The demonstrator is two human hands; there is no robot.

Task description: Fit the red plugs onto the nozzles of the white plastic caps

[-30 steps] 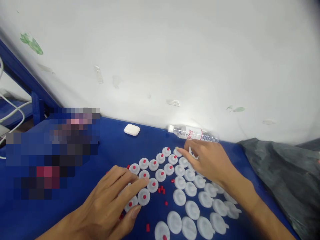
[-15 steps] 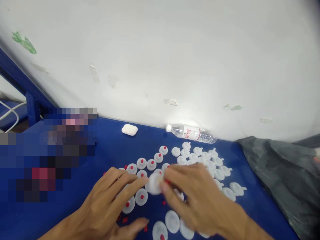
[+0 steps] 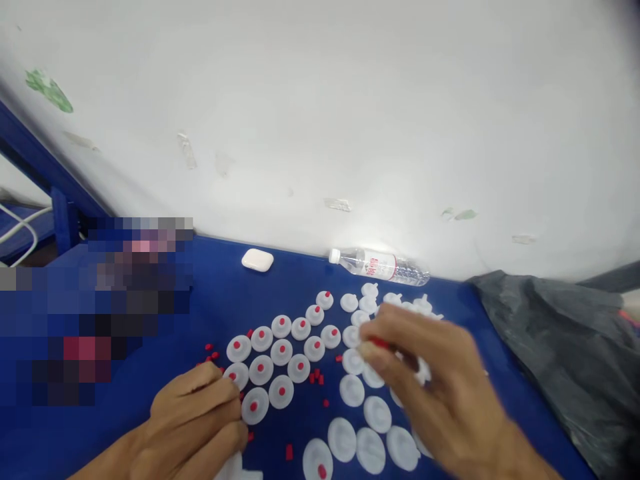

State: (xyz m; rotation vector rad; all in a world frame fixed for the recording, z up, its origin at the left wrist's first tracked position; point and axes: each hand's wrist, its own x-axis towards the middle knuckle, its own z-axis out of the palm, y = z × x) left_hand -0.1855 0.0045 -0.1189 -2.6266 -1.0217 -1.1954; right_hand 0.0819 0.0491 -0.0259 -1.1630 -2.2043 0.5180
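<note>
My left hand is closed near the front edge of the view, its fingers curled over a white plastic piece; the thumb is hidden. My right hand, blurred by motion, pinches a small red plug between thumb and forefinger above the plain discs. Between the hands, several translucent white discs stand in loose rows, each with a red plug at its centre. Below and right lie white discs that show no red, some with a small side tab. Loose red plugs are scattered among them.
A clear plastic bottle lies on its side along the wall on the blue table. Left of it sits a white rounded case. A dark plastic sheet covers the right side. The far left is pixelated.
My hands have parted from the white disc between them. The left has drawn back left and curled shut; the right has moved right over the plain discs, with a red plug in its pinch.
</note>
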